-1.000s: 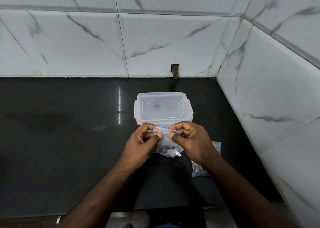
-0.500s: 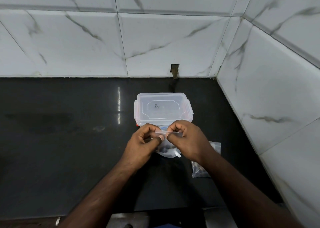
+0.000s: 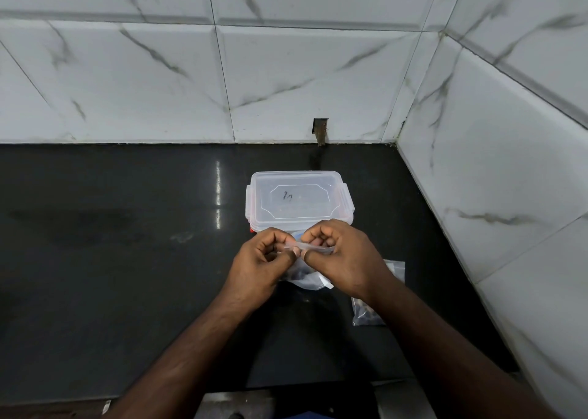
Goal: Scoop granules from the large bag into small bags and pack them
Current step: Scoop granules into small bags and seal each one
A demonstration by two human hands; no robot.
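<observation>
The grip of both hands was clamped on the top strip of a small clear bag (image 3: 310,280). The left hand (image 3: 264,264) pinched the strip between thumb and curled fingers at its left end, and the right hand (image 3: 345,256) pinched it the same way at its right end, the two thumbs almost touching in the middle. The strip ran nearly level between them, tilted slightly down to the right. The bag hung below the hands, just in front of the clear plastic container (image 3: 299,200), and dark granules (image 3: 299,274) showed through its lower part between the wrists. Whether the bottom of the bag rested on the black surface (image 3: 127,259) could not be told.

The container stood on the surface with its lid on, a small dark scribble on the lid, and red showing at its lower left corner. The knuckles of both hands were just in front of its near wall.

To the right of the container and nearer the person, a second small clear bag (image 3: 366,315) lay flat on the surface, partly hidden under the right forearm, with dark granules in it. Behind the container rose the white marbled wall tiles (image 3: 286,84), with a small notch (image 3: 319,130) at their foot.
</observation>
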